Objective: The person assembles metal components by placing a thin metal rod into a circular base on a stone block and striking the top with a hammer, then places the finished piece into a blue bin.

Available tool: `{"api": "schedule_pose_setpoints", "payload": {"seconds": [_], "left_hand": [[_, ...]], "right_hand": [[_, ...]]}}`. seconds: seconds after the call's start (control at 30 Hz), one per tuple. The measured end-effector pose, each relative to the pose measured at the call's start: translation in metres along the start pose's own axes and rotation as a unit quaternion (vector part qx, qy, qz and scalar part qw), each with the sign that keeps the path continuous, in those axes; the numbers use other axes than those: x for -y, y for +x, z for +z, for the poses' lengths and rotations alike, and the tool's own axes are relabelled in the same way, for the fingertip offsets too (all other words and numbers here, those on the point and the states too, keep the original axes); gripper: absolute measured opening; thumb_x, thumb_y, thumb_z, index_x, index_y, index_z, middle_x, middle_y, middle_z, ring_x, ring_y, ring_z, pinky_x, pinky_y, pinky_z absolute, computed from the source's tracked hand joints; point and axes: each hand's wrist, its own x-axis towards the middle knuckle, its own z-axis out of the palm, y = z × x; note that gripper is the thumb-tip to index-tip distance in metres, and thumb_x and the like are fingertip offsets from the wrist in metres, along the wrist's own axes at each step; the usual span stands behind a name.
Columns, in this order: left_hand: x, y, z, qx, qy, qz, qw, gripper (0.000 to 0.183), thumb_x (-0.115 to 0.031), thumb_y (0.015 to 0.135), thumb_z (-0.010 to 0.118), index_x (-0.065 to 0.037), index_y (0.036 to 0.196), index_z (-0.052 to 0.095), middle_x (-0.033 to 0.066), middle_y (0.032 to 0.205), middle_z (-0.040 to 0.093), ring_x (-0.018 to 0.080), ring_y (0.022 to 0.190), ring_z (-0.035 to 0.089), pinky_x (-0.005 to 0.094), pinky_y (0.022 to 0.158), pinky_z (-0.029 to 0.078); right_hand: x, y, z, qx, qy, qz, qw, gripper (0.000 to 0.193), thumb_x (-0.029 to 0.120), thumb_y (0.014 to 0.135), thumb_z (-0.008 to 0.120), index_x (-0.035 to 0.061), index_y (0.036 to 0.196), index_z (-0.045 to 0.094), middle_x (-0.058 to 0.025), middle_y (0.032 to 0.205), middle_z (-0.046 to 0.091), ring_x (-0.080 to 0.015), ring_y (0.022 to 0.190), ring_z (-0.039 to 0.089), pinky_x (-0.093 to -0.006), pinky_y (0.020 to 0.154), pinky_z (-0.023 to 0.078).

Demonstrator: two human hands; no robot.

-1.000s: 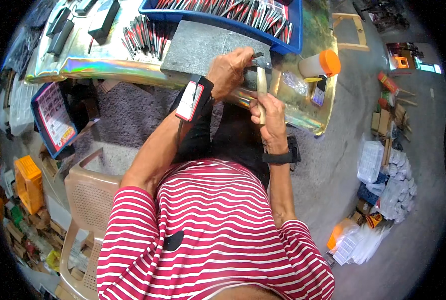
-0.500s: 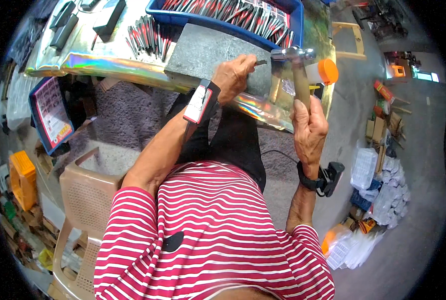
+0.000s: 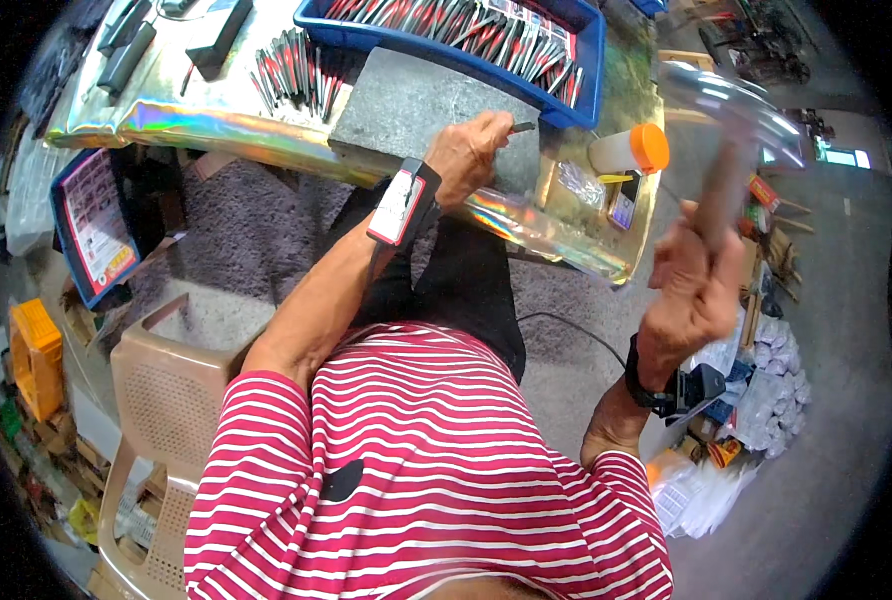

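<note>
My left hand (image 3: 469,155) is closed on a small dark metal piece (image 3: 523,127) whose tip pokes out past the fingers. It rests over a flat grey block (image 3: 406,95) at the table's front edge. Raised off to the right, beyond the table edge, my right hand (image 3: 688,290) grips a hammer (image 3: 723,190) by its wooden handle; the shiny head is smeared by motion. Behind the block stands a blue tray (image 3: 598,70) full of slim red, black and silver tools. A loose pile of similar slim tools (image 3: 294,75) lies left of the block.
A jar with an orange lid (image 3: 649,148) lies right of the block, near a crumpled clear wrapper (image 3: 580,183). Black boxes (image 3: 221,38) sit at the table's left. A beige plastic chair (image 3: 181,390) stands at lower left, and plastic bags (image 3: 771,390) lie on the right floor.
My right hand has swung the hammer up and to the right, away from the block. My left hand stays in place with the metal piece.
</note>
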Motion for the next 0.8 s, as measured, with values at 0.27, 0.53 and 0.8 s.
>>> {"api": "schedule_pose_setpoints", "payload": {"seconds": [0.27, 0.53, 0.8], "left_hand": [[0.000, 0.001, -0.002, 0.013, -0.002, -0.004, 1.000, 0.021, 0.001, 0.069, 0.048, -0.006, 0.089, 0.043, 0.0123, 0.078, 0.052, 0.0316, 0.069, 0.054, 0.0380, 0.054, 0.044], [-0.005, 0.004, 0.003, 0.004, -0.008, 0.004, 1.000, 0.018, 0.001, 0.071, 0.046, -0.006, 0.088, 0.041, 0.0114, 0.079, 0.051, 0.0324, 0.068, 0.054, 0.0378, 0.053, 0.044], [-0.003, 0.000, 0.003, 0.016, 0.030, -0.007, 0.999, 0.018, 0.000, 0.073, 0.045, -0.006, 0.089, 0.042, 0.0117, 0.079, 0.052, 0.0320, 0.068, 0.055, 0.0371, 0.054, 0.045]], "right_hand": [[-0.047, -0.009, 0.027, 0.156, -0.168, -0.140, 0.963, 0.015, 0.012, 0.082, 0.048, 0.0016, 0.093, 0.050, -0.0111, 0.063, 0.054, -0.0240, 0.051, 0.054, -0.0303, 0.046, 0.041], [-0.040, -0.005, 0.009, 0.072, -0.107, -0.179, 0.975, 0.016, 0.013, 0.080, 0.050, 0.0004, 0.090, 0.050, -0.0148, 0.064, 0.053, -0.0255, 0.054, 0.053, -0.0328, 0.049, 0.043], [-0.066, -0.019, 0.039, 0.054, -0.055, -0.030, 0.997, 0.018, 0.018, 0.084, 0.047, 0.0006, 0.079, 0.047, -0.0070, 0.054, 0.047, -0.0163, 0.046, 0.046, -0.0286, 0.043, 0.035]]}}
